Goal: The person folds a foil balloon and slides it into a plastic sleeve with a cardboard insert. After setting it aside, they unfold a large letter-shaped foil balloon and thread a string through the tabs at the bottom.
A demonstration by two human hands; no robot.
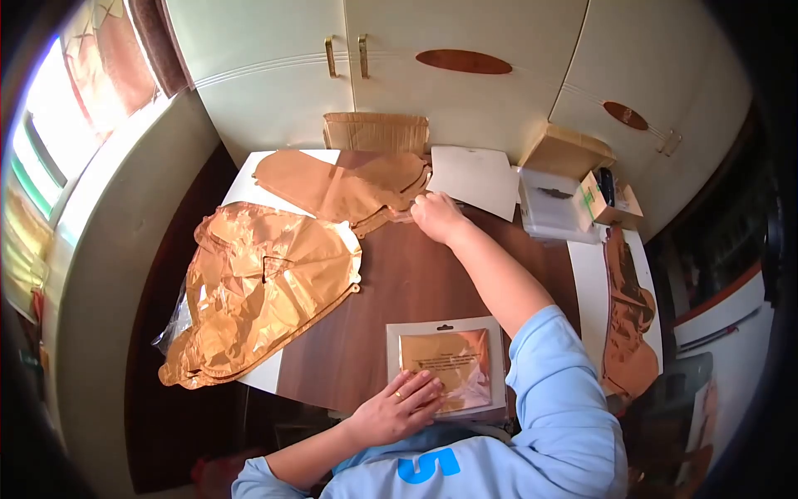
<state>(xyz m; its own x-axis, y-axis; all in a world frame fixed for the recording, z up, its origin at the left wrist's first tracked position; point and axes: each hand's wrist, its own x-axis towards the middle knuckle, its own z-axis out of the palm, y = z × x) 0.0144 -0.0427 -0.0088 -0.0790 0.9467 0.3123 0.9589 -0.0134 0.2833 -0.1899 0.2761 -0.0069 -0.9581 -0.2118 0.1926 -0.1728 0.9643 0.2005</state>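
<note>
My left hand lies flat, fingers stretched out, on the lower left of a clear plastic packet. Inside the packet is a folded gold foil piece with printed dark text, against a white card with a hanging slot. My right hand reaches to the far side of the table, its fingers closed beside the edge of flat copper-coloured foil balloons. What those fingers pinch is too small to make out. Left of my hands spreads a crinkled stack of shiny gold foil balloons.
A brown wooden table stands against white cabinets. A white sheet, a clear plastic box and a small carton sit at the back right. More copper foil lies along the right edge.
</note>
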